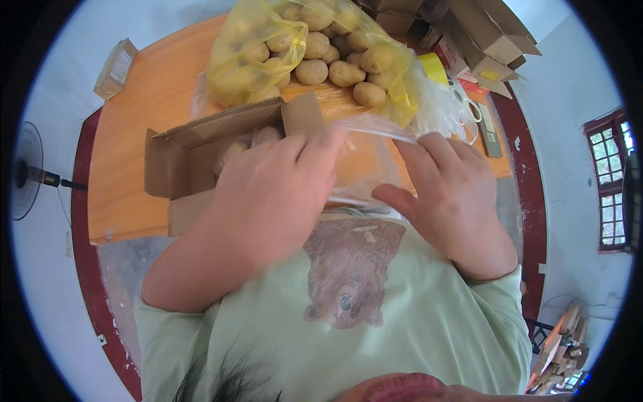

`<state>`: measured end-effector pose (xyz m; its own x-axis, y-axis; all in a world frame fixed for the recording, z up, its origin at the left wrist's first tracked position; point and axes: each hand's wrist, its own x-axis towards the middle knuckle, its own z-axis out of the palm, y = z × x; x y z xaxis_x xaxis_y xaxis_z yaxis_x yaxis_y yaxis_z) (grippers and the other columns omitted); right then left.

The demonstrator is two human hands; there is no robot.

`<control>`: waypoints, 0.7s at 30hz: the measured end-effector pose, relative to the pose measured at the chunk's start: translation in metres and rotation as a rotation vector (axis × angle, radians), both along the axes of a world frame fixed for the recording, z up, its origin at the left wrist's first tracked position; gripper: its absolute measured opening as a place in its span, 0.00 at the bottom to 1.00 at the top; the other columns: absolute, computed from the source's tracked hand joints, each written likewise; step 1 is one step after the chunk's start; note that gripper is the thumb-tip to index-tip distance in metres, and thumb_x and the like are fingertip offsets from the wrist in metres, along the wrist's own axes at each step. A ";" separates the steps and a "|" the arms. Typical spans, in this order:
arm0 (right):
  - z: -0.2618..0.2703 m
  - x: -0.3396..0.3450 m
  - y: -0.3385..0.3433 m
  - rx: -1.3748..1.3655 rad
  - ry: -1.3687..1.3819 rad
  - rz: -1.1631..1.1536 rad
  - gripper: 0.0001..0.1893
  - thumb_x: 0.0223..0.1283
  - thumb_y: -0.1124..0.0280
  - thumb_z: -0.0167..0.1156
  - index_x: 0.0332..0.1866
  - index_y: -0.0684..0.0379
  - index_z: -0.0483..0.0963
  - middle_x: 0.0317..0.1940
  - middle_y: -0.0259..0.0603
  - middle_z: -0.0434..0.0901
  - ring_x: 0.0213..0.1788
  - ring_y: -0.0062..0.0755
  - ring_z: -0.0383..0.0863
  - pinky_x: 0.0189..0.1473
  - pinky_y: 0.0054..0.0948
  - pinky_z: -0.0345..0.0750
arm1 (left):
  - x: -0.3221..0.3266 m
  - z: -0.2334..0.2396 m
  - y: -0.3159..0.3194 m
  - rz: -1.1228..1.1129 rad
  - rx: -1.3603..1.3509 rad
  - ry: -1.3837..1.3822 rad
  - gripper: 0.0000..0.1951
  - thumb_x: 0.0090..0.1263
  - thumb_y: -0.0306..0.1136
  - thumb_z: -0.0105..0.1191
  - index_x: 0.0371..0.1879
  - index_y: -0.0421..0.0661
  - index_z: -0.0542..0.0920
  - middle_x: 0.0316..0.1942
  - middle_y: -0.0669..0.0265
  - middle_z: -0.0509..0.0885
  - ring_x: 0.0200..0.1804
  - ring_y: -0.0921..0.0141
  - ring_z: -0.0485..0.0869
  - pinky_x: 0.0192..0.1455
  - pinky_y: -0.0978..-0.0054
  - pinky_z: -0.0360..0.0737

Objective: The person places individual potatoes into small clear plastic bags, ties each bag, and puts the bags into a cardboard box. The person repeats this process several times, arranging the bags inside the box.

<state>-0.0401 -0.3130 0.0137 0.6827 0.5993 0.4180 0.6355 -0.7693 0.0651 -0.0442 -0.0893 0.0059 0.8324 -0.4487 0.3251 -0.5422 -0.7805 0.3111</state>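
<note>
A clear plastic bag (pixel 369 163) stretches between my two hands, just above the front part of the table. My left hand (pixel 286 181) is motion-blurred and has the bag's upper edge at its fingertips. On the other side, my right hand (pixel 447 181) holds the bag with thumb and index finger spread apart along its edges. An open cardboard box (pixel 188 156) stands partly behind my left hand and forearm. Inside it lie a few plastic-wrapped items (pixel 236 148), potatoes by their look, half hidden by the hand.
A yellow plastic bag (pixel 226 75) full of potatoes (pixel 311 72) lies open at the table's back. Right of it are crumpled clear bags (pixel 442 113), white-handled scissors (pixel 473 110), yellow tape (pixel 433 68) and empty cartons (pixel 482 40). A small closed box (pixel 115 69) sits at the far left.
</note>
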 end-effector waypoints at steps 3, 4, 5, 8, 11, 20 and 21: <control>0.014 -0.010 -0.003 -0.013 -0.030 0.027 0.26 0.35 0.62 0.72 0.43 0.63 0.77 0.29 0.37 0.71 0.29 0.34 0.76 0.29 0.33 0.72 | -0.008 0.006 0.000 -0.053 -0.042 -0.109 0.26 0.57 0.24 0.63 0.58 0.43 0.76 0.34 0.57 0.81 0.35 0.56 0.81 0.38 0.60 0.78; 0.015 -0.012 -0.005 -0.011 -0.035 0.035 0.28 0.34 0.63 0.72 0.46 0.64 0.78 0.29 0.37 0.70 0.28 0.33 0.75 0.28 0.32 0.71 | -0.009 0.010 -0.001 -0.063 -0.052 -0.101 0.26 0.56 0.23 0.63 0.57 0.42 0.77 0.33 0.57 0.81 0.33 0.57 0.80 0.37 0.61 0.78; 0.015 -0.014 -0.007 -0.010 -0.040 0.044 0.30 0.32 0.63 0.71 0.48 0.65 0.78 0.29 0.37 0.70 0.27 0.33 0.74 0.27 0.31 0.71 | -0.010 0.014 0.000 -0.074 -0.063 -0.093 0.26 0.55 0.22 0.64 0.57 0.42 0.77 0.32 0.58 0.80 0.32 0.57 0.79 0.35 0.62 0.77; 0.016 -0.017 -0.009 0.011 -0.066 0.065 0.35 0.30 0.64 0.70 0.52 0.68 0.77 0.28 0.37 0.69 0.24 0.30 0.72 0.25 0.29 0.69 | -0.011 0.014 -0.001 -0.102 -0.089 -0.183 0.27 0.52 0.21 0.64 0.56 0.39 0.78 0.29 0.60 0.79 0.28 0.60 0.77 0.32 0.65 0.75; 0.012 -0.015 -0.012 0.050 -0.119 0.103 0.36 0.28 0.64 0.69 0.52 0.69 0.78 0.28 0.37 0.69 0.23 0.29 0.70 0.22 0.28 0.67 | -0.015 0.016 -0.003 -0.087 -0.088 -0.216 0.29 0.51 0.19 0.64 0.57 0.38 0.78 0.27 0.61 0.78 0.25 0.63 0.76 0.30 0.66 0.74; 0.000 -0.007 -0.005 0.043 -0.004 0.062 0.31 0.29 0.63 0.68 0.48 0.63 0.79 0.28 0.34 0.69 0.24 0.27 0.71 0.24 0.27 0.68 | -0.004 0.017 -0.008 -0.039 -0.091 -0.136 0.30 0.50 0.18 0.65 0.58 0.37 0.77 0.25 0.62 0.76 0.25 0.66 0.75 0.30 0.68 0.73; 0.001 -0.006 -0.003 0.041 -0.004 0.054 0.31 0.29 0.63 0.68 0.48 0.63 0.79 0.28 0.34 0.69 0.24 0.27 0.71 0.25 0.27 0.68 | -0.003 0.017 -0.008 -0.043 -0.098 -0.139 0.30 0.51 0.18 0.64 0.58 0.37 0.77 0.25 0.62 0.76 0.25 0.65 0.75 0.30 0.68 0.73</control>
<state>-0.0458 -0.3158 0.0150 0.6482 0.6176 0.4455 0.6760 -0.7360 0.0367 -0.0472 -0.0973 0.0225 0.7568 -0.4436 0.4801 -0.6179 -0.7249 0.3043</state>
